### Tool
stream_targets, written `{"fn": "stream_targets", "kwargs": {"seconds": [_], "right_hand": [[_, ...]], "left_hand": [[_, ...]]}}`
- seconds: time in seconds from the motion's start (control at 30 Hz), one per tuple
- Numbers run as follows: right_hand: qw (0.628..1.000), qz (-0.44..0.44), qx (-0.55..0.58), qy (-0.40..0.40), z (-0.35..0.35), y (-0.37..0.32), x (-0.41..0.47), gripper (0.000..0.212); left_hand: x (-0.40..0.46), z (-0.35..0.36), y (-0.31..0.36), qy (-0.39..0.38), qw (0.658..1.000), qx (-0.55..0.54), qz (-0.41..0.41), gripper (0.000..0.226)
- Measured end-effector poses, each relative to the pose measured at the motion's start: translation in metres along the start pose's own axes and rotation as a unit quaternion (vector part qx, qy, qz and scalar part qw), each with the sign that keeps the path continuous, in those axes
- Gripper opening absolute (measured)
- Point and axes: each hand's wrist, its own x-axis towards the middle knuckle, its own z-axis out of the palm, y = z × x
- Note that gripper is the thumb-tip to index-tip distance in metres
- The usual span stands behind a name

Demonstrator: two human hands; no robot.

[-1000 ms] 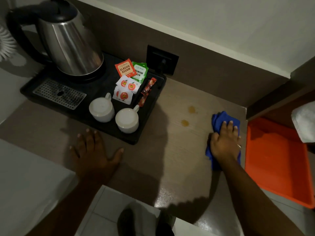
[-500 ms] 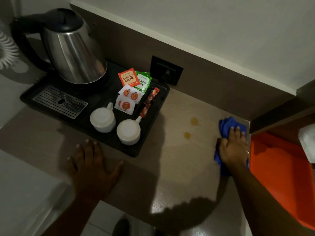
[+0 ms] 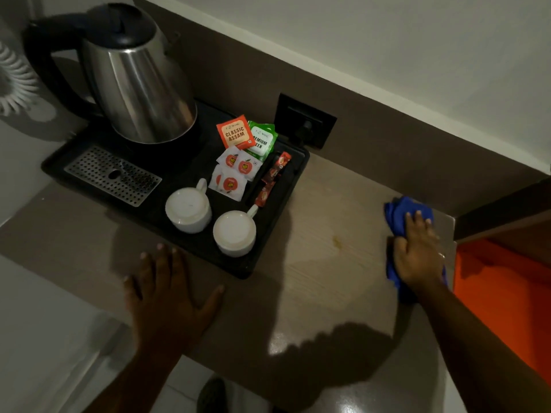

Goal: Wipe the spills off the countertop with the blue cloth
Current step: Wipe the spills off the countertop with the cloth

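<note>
The blue cloth (image 3: pixel 402 208) lies bunched at the right end of the brown countertop (image 3: pixel 328 293), by the back corner. My right hand (image 3: pixel 417 251) presses down on it, fingers over the top and thumb curled at its left side. To the left of the cloth, a faint yellowish stain (image 3: pixel 337 241) marks the surface. My left hand (image 3: pixel 170 290) rests flat on the counter near the front edge, fingers spread, holding nothing.
A black tray (image 3: pixel 235 271) on the left holds a steel kettle (image 3: pixel 140 84), two white cups (image 3: pixel 188 208), and tea sachets (image 3: pixel 235 135). A wall socket (image 3: pixel 304 120) sits behind it. An orange bin (image 3: pixel 507 293) is beyond the counter's right edge.
The two brownish spots on the counter have faded to one faint mark. My right hand and the cloth sit a little nearer the back corner. The view has shifted down and left.
</note>
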Motion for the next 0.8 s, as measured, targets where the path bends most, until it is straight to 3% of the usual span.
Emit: {"fn": "stream_targets", "kwargs": {"seconds": [0.1,0.17,0.3,0.4,0.47,0.6,0.7,0.8], "right_hand": [[0.993,0.116,-0.02,0.007,0.011,-0.053,0.024,0.064],[0.996,0.089,-0.011,-0.011,0.019,-0.095,0.017,0.065],[0.989,-0.14,-0.008,-0.038,0.044,-0.153,-0.055,0.067],[0.941,-0.324,-0.038,-0.084,0.036,-0.111,-0.108,0.069],[0.923,-0.37,-0.005,-0.104,0.022,-0.057,-0.106,0.07],[0.98,-0.181,0.027,-0.08,-0.004,-0.003,-0.053,0.066],[1.0,-0.025,-0.008,-0.016,0.005,-0.03,-0.002,0.064],[0.991,0.132,0.0,0.0,0.015,-0.083,0.031,0.065]], "left_hand": [[0.0,0.001,0.0,-0.002,1.0,0.001,-0.001,0.116],[-0.001,0.0,0.0,0.002,1.0,0.001,0.004,0.115],[-0.003,0.0,0.0,0.009,1.0,0.008,0.011,0.115],[-0.002,0.0,0.001,0.015,1.0,0.013,0.007,0.114],[-0.001,0.002,0.0,0.009,1.0,0.005,0.005,0.114],[0.0,0.006,-0.002,0.009,1.0,-0.02,0.011,0.114],[0.0,0.007,-0.002,0.006,1.0,-0.016,0.01,0.114],[0.001,0.009,-0.003,0.007,1.0,-0.013,0.01,0.115]]}}
